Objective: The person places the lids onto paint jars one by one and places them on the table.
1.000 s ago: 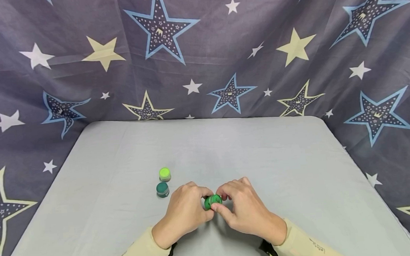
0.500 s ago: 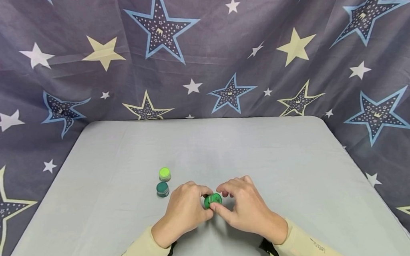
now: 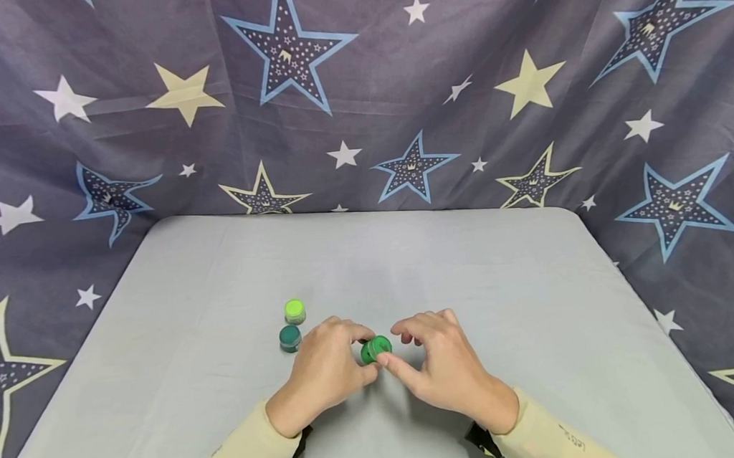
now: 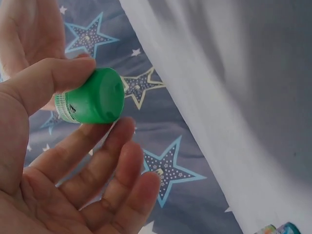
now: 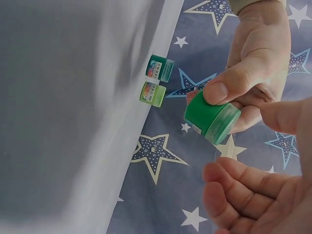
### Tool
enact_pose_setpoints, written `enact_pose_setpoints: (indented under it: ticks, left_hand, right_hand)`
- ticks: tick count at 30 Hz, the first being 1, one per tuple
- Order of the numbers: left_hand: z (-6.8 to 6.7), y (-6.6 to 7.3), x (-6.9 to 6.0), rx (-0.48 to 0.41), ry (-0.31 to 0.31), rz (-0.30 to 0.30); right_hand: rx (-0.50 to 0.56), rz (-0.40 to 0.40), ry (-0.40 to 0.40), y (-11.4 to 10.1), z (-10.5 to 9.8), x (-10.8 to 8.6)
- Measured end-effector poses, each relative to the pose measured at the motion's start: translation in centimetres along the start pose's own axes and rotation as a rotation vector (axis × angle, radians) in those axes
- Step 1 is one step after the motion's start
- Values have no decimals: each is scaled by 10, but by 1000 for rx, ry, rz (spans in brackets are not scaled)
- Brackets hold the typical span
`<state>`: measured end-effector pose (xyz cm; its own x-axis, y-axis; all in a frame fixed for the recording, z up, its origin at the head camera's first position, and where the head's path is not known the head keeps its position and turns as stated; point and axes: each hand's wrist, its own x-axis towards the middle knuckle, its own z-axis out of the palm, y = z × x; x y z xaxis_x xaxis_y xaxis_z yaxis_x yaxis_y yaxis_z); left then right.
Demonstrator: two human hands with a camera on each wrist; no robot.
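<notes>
A small green paint jar point(image 3: 376, 347) with a translucent ribbed lid is raised between the two hands, lying tilted. My left hand point(image 3: 327, 359) pinches its green body between thumb and fingertips, as the left wrist view also shows around the jar point(image 4: 100, 96). Just to the right, my right hand point(image 3: 445, 363) has its thumb and fingers spread around the lid end. In the right wrist view the right thumb point(image 5: 280, 117) and fingers stand apart from the jar point(image 5: 212, 117). Nothing is in the right hand's grasp.
Two more small jars stand upright on the grey table point(image 3: 487, 277), left of the hands: one with a lime-green lid point(image 3: 294, 311), one dark green point(image 3: 290, 338). A star-patterned curtain point(image 3: 358, 115) rises behind the table and at its sides.
The right fingers have let go of the jar's lid end and spread away from it. The left hand has shifted slightly left and away from the person, carrying the jar.
</notes>
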<state>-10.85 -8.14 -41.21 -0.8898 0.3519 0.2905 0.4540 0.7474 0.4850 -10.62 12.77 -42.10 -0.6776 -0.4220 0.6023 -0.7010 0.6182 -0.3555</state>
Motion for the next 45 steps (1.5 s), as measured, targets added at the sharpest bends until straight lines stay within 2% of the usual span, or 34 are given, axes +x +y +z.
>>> enact_pose_setpoints:
  ticks: [8,13,22,33,45]
  left_hand:
    - [-5,-6,3,-5,61,-16]
    - [-9,-12,7,10,51,-34]
    - [-9,-24,15,85,-49,-73]
    - [-2,-30,16,169,-179,-56]
    - [3,-33,14,168,-252,-55]
  right_hand:
    - [-11,9,6,0,-2,1]
    - [-27,27,-17,0,-4,1]
    - [-50,31,-19,2,-6,-1]
    - [-49,50,-38,3,-6,-2]
    - [-62,62,-51,5,-6,-3]
